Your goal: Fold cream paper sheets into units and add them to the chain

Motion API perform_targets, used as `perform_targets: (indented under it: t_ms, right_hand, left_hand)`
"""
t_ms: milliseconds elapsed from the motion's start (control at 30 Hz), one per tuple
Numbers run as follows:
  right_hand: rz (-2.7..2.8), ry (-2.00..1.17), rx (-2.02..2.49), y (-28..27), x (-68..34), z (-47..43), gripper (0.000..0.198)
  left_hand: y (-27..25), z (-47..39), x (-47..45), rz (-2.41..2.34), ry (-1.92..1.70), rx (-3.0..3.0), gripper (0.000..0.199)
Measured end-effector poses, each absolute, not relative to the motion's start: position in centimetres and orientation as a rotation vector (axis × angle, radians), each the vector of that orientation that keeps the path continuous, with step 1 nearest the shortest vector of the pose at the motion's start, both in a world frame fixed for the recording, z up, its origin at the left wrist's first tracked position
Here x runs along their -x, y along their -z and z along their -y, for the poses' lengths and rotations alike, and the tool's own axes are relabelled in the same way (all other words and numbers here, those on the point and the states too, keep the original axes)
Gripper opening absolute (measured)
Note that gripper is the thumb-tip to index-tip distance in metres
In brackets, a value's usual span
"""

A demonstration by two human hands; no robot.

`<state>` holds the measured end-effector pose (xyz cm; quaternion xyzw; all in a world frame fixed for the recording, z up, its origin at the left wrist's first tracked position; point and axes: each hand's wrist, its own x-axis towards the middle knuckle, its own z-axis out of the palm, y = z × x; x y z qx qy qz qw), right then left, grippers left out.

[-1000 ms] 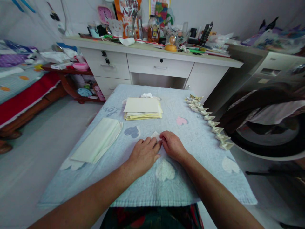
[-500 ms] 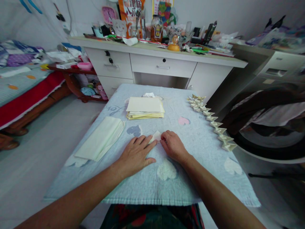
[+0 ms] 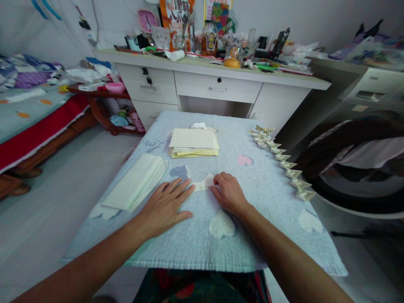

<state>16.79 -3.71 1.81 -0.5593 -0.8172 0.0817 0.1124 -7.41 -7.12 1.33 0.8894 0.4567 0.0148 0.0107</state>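
Left hand (image 3: 167,206) slides leftward, fingers spread, baring the folded paper strip (image 3: 202,185) on the surface (image 3: 265,185) (crease smoothed, it seems), while the right hand (image 3: 229,192) curls at its peaked end, pinch unclear.

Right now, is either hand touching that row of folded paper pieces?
No, the row of folded paper pieces lies off to the right, apart from the left hand and right hand.

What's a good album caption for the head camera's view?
Left hand flat, right hand curled, at a folded strip; paper stack beyond.
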Motion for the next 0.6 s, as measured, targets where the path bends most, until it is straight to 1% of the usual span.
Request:
perform_targets:
  t_ms: [133,267,400,600]
  right_hand:
    - [2.403,-0.222,1.659,-1.9,-16.7,3.7,0.014]
    - [2.396,-0.207,1.652,-1.8,-16.5,3.7,0.017]
    - [2.387,-0.202,1.655,-1.8,-16.6,3.7,0.016]
    - [2.4,-0.24,1.679,-1.9,-16.6,3.6,0.01]
  left_hand:
    - [-1.5,7.5,6.8,-1.498,-0.169,-2.788,0.064]
    - [-1.4,7.8,4.2,-1.448,-0.291,-2.808,0.068]
    - [-1.1,7.9,2.1,-1.369,-0.285,-2.813,0.069]
    - [-1.4,7.9,2.0,-1.39,-0.287,-2.801,0.064]
